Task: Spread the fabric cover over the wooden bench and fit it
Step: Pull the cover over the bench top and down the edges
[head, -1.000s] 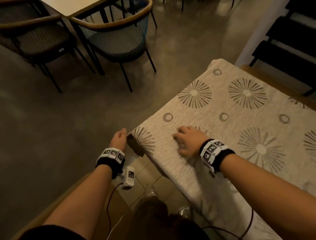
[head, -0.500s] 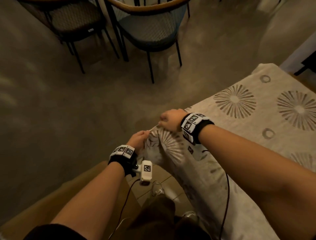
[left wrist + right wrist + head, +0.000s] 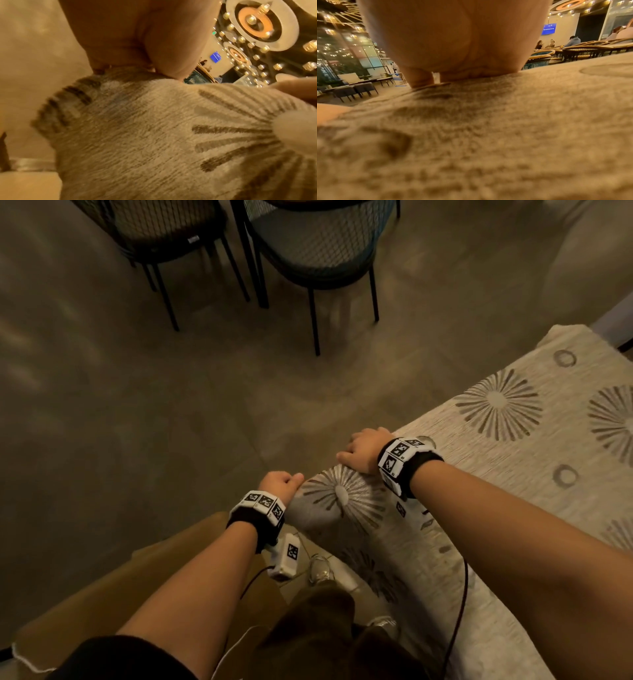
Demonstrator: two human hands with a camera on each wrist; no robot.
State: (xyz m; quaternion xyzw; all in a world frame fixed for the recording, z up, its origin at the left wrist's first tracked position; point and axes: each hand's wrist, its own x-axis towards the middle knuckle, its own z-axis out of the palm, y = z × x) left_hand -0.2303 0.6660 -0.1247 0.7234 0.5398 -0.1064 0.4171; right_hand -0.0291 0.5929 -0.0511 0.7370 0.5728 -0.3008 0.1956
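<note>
The beige fabric cover (image 3: pixel 496 474) with grey sunburst prints lies over the bench at the right; the bench itself is hidden under it. My left hand (image 3: pixel 279 482) grips the cover's near corner from the left, with curled fingers (image 3: pixel 137 47) pinching the cloth (image 3: pixel 154 135). My right hand (image 3: pixel 363 448) sits on the same corner from above. Its palm (image 3: pixel 453 40) presses the cover (image 3: pixel 488 135) and its fingers curl down over the edge. The cloth bulges rounded over the corner between both hands.
Two dark-legged chairs (image 3: pixel 308 244) (image 3: pixel 164 231) stand on the grey floor beyond the bench. A brown wooden surface (image 3: pixel 102 594) lies at lower left beside my legs and shoes (image 3: pixel 320 568). Cables hang from both wrists.
My right hand left the top of the cover and took hold at the corner edge. The left hand closed on the corner cloth, and the cloth now wraps over the corner.
</note>
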